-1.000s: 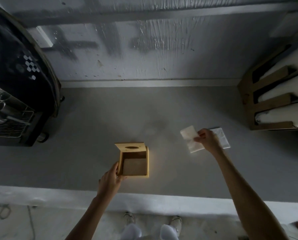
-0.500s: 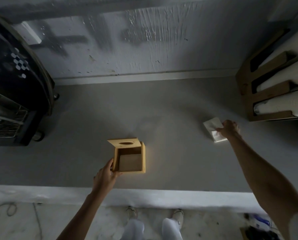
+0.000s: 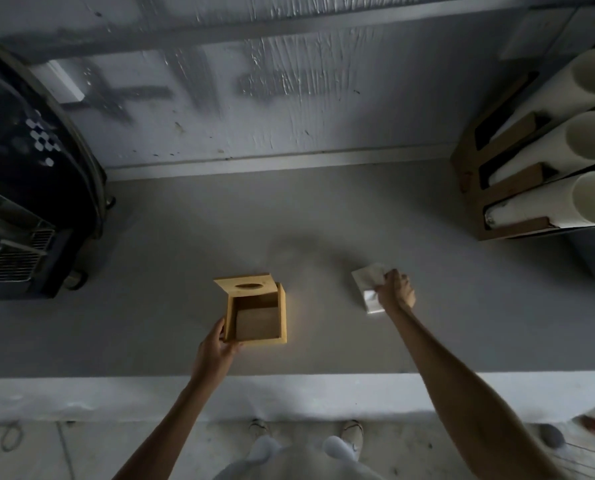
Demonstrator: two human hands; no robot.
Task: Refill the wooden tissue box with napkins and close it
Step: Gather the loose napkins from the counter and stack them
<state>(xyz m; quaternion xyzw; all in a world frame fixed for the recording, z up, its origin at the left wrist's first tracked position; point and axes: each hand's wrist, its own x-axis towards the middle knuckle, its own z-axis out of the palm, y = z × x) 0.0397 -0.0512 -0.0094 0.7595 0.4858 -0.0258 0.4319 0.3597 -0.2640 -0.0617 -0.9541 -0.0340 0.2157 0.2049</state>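
While the grey counter (image 3: 185, 271) occupied most of the view, a dark machine (image 3: 22, 188) with a metal grille stood at its far left end against the painted wall (image 3: 254, 98). At the far right end, a brown holder (image 3: 490, 188) carried three white tubes (image 3: 545, 206) stacked one above another, lying on their sides.

Near the counter's middle sat the wooden tissue box (image 3: 256, 317), open, with its lid (image 3: 246, 287) raised at the far edge; an oval slot was cut in the lid. The box interior showed only a bare bottom panel.

To the right of the box and apart from it, a white stack of napkins (image 3: 367, 285) was at the counter surface; whether it rested there or was slightly lifted could not be determined.

The left hand (image 3: 216, 351) gripped the box at its near left corner, fingers along the left wall. The right hand (image 3: 396, 289) was closed over the right side of the napkins, grasping them.
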